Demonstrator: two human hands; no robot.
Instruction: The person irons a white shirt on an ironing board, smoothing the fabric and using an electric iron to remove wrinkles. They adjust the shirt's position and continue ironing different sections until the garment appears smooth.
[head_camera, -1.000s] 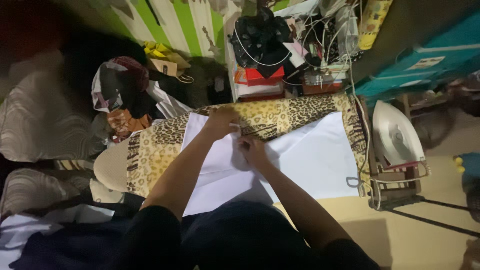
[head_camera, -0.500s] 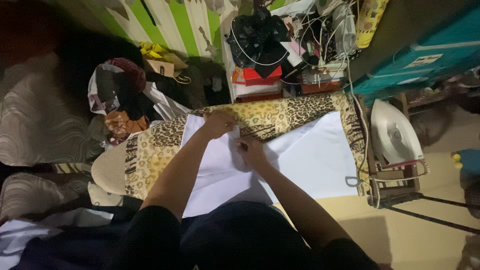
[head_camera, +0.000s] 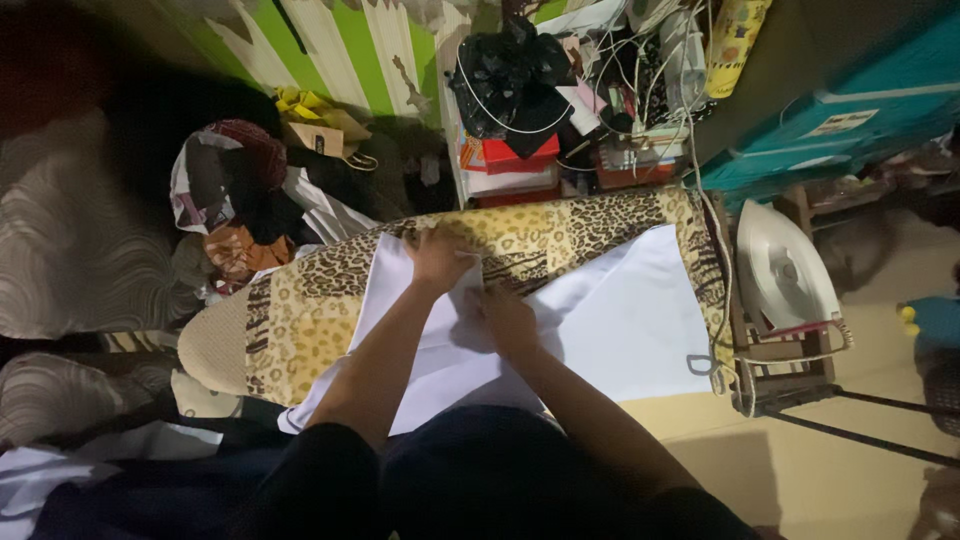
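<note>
Head view: two hands, left (head_camera: 437, 262) and right (head_camera: 508, 318), press flat on one white cloth (head_camera: 610, 320), grasping nothing.

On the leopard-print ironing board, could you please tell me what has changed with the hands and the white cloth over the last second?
Very little. The left hand stays pressed flat on the white cloth near the far edge of the leopard-print ironing board, shifting only slightly. The right hand remains on the cloth's fold just beside it. Nothing was picked up or released. The white iron stays parked on its rest at the board's end.
</note>
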